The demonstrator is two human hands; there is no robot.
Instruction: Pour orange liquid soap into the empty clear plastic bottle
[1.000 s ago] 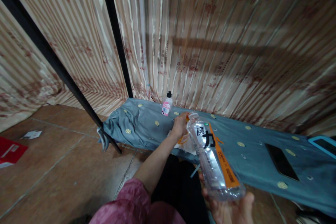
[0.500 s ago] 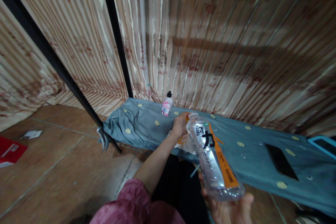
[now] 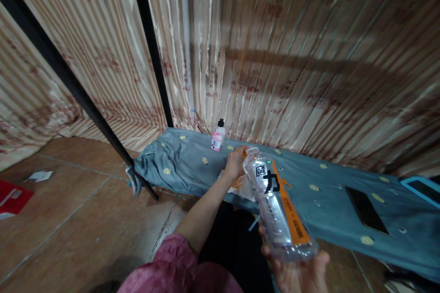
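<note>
My right hand [image 3: 295,270] grips the base of a clear plastic bottle [image 3: 275,203] with an orange and black label, held tilted with its open neck pointing away. My left hand [image 3: 235,163] reaches forward over the blue-grey sheet [image 3: 330,201] and rests at the bottle's neck, fingers closed on something orange beside a crumpled white and orange wrapper [image 3: 243,186]; what it holds is partly hidden. A small pink-labelled bottle with a black cap [image 3: 217,136] stands upright on the sheet just beyond my left hand.
A black phone [image 3: 365,209] lies on the sheet to the right, and a blue-edged tablet [image 3: 421,188] at the far right. Black metal posts [image 3: 151,50] frame the bunk. Striped curtains hang behind. A red packet [image 3: 12,198] and white paper [image 3: 40,175] lie on the tiled floor.
</note>
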